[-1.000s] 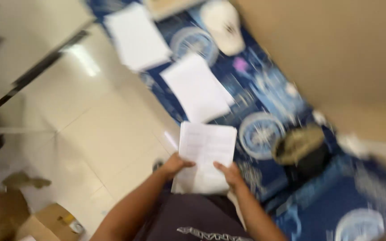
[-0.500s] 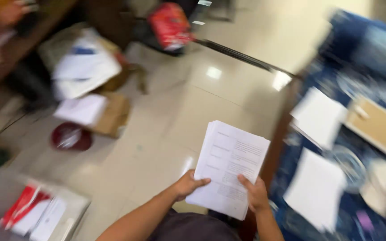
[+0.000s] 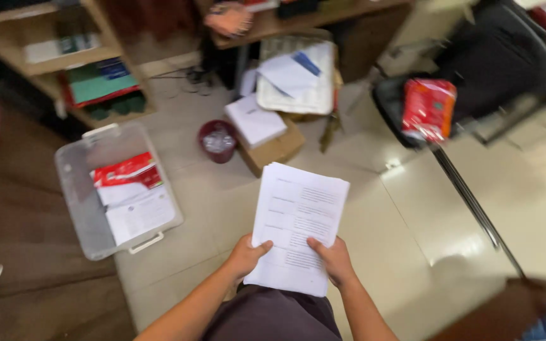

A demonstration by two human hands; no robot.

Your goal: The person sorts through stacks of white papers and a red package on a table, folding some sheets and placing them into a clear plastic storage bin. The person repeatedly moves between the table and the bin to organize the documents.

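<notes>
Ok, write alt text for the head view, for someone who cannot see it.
Seen from above, a left hand and a right hand hold a stack of printed papers over a pale tiled floor. Beyond it lie a clear plastic bin of papers, a cardboard box and a small red wastebasket.

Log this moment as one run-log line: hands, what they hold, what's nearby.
left hand: grips paper stack | right hand: grips same stack | nearby: clear bin, cardboard box
</notes>
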